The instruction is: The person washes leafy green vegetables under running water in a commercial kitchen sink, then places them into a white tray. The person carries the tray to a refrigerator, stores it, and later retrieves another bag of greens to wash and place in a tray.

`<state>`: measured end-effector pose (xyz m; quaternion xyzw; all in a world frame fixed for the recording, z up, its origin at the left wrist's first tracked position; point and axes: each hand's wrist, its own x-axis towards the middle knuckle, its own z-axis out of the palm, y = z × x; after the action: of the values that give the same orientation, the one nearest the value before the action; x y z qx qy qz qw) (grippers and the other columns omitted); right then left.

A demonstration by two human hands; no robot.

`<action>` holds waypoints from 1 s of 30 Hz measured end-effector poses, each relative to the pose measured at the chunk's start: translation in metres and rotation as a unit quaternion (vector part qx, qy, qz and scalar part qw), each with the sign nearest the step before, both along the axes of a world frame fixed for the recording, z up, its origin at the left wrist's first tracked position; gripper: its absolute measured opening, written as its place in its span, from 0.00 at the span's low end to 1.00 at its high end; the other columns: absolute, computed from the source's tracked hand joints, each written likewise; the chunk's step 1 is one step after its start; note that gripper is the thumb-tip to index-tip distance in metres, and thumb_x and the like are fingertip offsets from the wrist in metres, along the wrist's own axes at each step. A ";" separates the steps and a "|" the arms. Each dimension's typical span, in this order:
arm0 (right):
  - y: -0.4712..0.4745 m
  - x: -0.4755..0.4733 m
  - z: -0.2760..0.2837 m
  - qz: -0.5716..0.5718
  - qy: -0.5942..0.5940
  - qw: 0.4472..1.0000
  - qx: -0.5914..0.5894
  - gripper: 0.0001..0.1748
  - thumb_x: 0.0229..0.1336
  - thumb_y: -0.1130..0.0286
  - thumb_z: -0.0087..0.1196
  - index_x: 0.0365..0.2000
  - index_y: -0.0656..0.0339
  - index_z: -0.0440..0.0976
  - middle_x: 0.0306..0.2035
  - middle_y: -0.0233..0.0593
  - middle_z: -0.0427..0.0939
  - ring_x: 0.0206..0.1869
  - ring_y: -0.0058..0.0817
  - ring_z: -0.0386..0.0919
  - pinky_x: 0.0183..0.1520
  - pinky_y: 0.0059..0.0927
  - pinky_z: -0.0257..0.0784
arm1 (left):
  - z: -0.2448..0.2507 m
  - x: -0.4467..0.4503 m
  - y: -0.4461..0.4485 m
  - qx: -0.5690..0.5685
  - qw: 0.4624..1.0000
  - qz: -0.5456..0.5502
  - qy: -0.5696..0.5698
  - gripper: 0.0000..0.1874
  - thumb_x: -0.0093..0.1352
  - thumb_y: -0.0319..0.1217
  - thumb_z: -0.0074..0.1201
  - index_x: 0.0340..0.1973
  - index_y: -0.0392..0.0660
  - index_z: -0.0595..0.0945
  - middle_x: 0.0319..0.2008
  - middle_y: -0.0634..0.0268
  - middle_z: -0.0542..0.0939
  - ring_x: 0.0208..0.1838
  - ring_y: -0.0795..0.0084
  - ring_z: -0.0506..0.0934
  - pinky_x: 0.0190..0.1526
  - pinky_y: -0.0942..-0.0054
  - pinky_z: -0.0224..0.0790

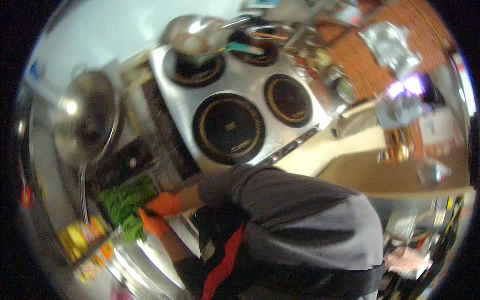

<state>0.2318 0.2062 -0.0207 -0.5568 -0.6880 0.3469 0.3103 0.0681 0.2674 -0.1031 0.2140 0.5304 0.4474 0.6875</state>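
My left hand (pixel 155 225), in an orange glove, closes on a bunch of green leafy vegetables (pixel 133 227). Just above it in the picture, my right hand (pixel 165 204), also gloved in orange, touches or lies against the greens' near edge. Its fingertips are blurred, so their grip is unclear. More of the same greens (pixel 127 191) fill what looks like a dark rectangular container, whose rim is mostly hidden. Beyond them a large metal wok (pixel 88 116) rests with its long handle (pixel 83 195) pointing toward the greens.
A steel cooktop (pixel 180 108) with several round black burners stands beside my right arm. On it sit a metal pan (pixel 195 37) and a teal-handled utensil (pixel 243 48). Yellow packages (pixel 77 238) lie by the wok handle. Crumpled foil (pixel 392 48) rests on reddish tile.
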 end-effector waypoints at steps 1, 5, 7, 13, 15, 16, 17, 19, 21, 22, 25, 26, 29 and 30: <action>0.008 -0.009 -0.003 0.028 -0.023 0.999 -0.026 0.14 0.67 0.63 0.51 0.44 0.63 0.75 0.44 0.58 0.82 0.46 0.57 0.82 0.48 0.54 0.77 | -0.007 -0.012 0.007 -0.029 0.999 0.007 -0.033 0.28 0.74 0.45 0.59 0.57 0.32 0.80 0.56 0.52 0.81 0.54 0.57 0.79 0.57 0.56 0.75; 0.024 -0.028 -0.013 0.031 -0.013 0.997 -0.071 0.18 0.66 0.64 0.54 0.51 0.65 0.72 0.46 0.58 0.81 0.49 0.57 0.81 0.51 0.56 0.76 | -0.023 -0.038 0.023 0.089 0.973 -0.079 0.197 0.32 0.73 0.46 0.61 0.57 0.28 0.78 0.57 0.51 0.81 0.54 0.55 0.80 0.57 0.54 0.75; 0.024 -0.024 -0.017 -0.001 -0.025 0.997 -0.068 0.21 0.67 0.62 0.54 0.54 0.66 0.71 0.47 0.57 0.81 0.49 0.56 0.81 0.51 0.55 0.76 | -0.025 -0.035 0.024 0.129 0.945 -0.111 0.279 0.32 0.73 0.46 0.62 0.57 0.27 0.78 0.57 0.50 0.81 0.55 0.55 0.80 0.58 0.53 0.74; 0.028 -0.016 -0.022 -0.035 -0.028 0.998 -0.048 0.23 0.68 0.60 0.54 0.55 0.66 0.71 0.46 0.57 0.82 0.48 0.54 0.81 0.50 0.54 0.77 | -0.017 -0.022 0.023 0.026 0.996 -0.007 0.082 0.32 0.72 0.48 0.61 0.55 0.28 0.80 0.54 0.50 0.82 0.51 0.56 0.81 0.55 0.54 0.75; 0.030 -0.016 -0.025 -0.033 -0.024 0.998 -0.050 0.22 0.68 0.60 0.53 0.54 0.65 0.72 0.45 0.56 0.82 0.47 0.54 0.82 0.49 0.54 0.77 | -0.018 -0.022 0.027 0.083 0.984 -0.077 0.140 0.32 0.73 0.52 0.59 0.53 0.31 0.82 0.51 0.52 0.84 0.47 0.59 0.82 0.50 0.56 0.77; 0.031 -0.014 -0.027 -0.034 -0.021 0.998 -0.052 0.22 0.68 0.60 0.53 0.54 0.65 0.73 0.45 0.56 0.82 0.47 0.54 0.82 0.49 0.53 0.77 | -0.021 -0.021 0.029 0.128 0.955 -0.073 0.259 0.33 0.72 0.53 0.59 0.51 0.30 0.83 0.50 0.52 0.84 0.47 0.59 0.82 0.50 0.56 0.77; 0.032 -0.014 -0.029 -0.035 -0.021 0.998 -0.054 0.21 0.68 0.60 0.53 0.53 0.64 0.73 0.45 0.56 0.82 0.47 0.53 0.82 0.48 0.53 0.78 | -0.023 -0.019 0.032 0.155 0.925 -0.079 0.338 0.33 0.72 0.54 0.59 0.49 0.30 0.83 0.50 0.52 0.84 0.46 0.59 0.82 0.49 0.57 0.78; 0.033 -0.008 -0.033 -0.038 -0.016 0.998 -0.057 0.20 0.67 0.61 0.53 0.52 0.64 0.74 0.44 0.56 0.82 0.46 0.53 0.82 0.48 0.53 0.78 | -0.029 -0.014 0.038 0.016 0.979 0.000 0.201 0.34 0.72 0.52 0.62 0.51 0.26 0.81 0.52 0.50 0.82 0.51 0.54 0.81 0.54 0.54 0.75; 0.033 -0.003 -0.036 -0.041 -0.012 0.997 -0.060 0.19 0.67 0.61 0.53 0.51 0.63 0.75 0.44 0.55 0.82 0.46 0.52 0.82 0.47 0.53 0.78 | -0.029 -0.010 0.038 0.032 0.985 -0.026 0.168 0.36 0.70 0.55 0.62 0.46 0.25 0.83 0.48 0.49 0.84 0.46 0.55 0.82 0.48 0.53 0.77; 0.031 -0.005 -0.038 -0.039 -0.009 0.997 -0.062 0.19 0.67 0.61 0.53 0.51 0.63 0.75 0.44 0.55 0.82 0.45 0.52 0.82 0.47 0.53 0.78 | -0.024 -0.013 0.035 0.026 0.984 -0.020 0.177 0.37 0.69 0.56 0.63 0.43 0.25 0.84 0.47 0.49 0.85 0.44 0.56 0.82 0.47 0.53 0.78; 0.024 -0.031 -0.044 -0.022 0.003 0.998 -0.061 0.17 0.67 0.62 0.52 0.49 0.62 0.76 0.43 0.54 0.83 0.44 0.52 0.82 0.46 0.52 0.78 | 0.004 -0.037 0.005 0.032 0.981 -0.043 0.184 0.33 0.72 0.53 0.59 0.49 0.28 0.83 0.50 0.50 0.84 0.50 0.57 0.81 0.52 0.54 0.76; 0.019 -0.047 -0.046 -0.010 0.007 0.998 -0.059 0.17 0.67 0.62 0.52 0.49 0.62 0.77 0.43 0.54 0.83 0.44 0.51 0.83 0.45 0.52 0.78 | 0.019 -0.053 -0.008 0.060 0.987 -0.074 0.128 0.32 0.74 0.51 0.57 0.51 0.28 0.82 0.52 0.50 0.83 0.52 0.57 0.81 0.54 0.55 0.75; -0.007 -0.106 -0.049 0.078 0.002 0.996 -0.038 0.16 0.67 0.62 0.52 0.47 0.61 0.78 0.42 0.54 0.83 0.43 0.51 0.83 0.44 0.52 0.79 | 0.071 -0.126 -0.068 0.020 0.993 -0.111 0.022 0.25 0.78 0.42 0.51 0.60 0.33 0.78 0.56 0.53 0.82 0.53 0.58 0.81 0.57 0.58 0.75; -0.018 -0.114 -0.050 0.104 -0.008 0.994 -0.023 0.15 0.66 0.62 0.52 0.47 0.61 0.78 0.42 0.54 0.83 0.43 0.50 0.83 0.44 0.52 0.79 | 0.082 -0.139 -0.094 0.150 0.898 -0.248 0.331 0.22 0.79 0.37 0.48 0.63 0.37 0.77 0.58 0.54 0.81 0.58 0.61 0.78 0.61 0.62 0.71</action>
<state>0.1178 0.1878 -0.0708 -0.4918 -0.7368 0.3885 0.2536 -0.0707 0.1739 -0.0214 0.5752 0.5838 0.2398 0.5205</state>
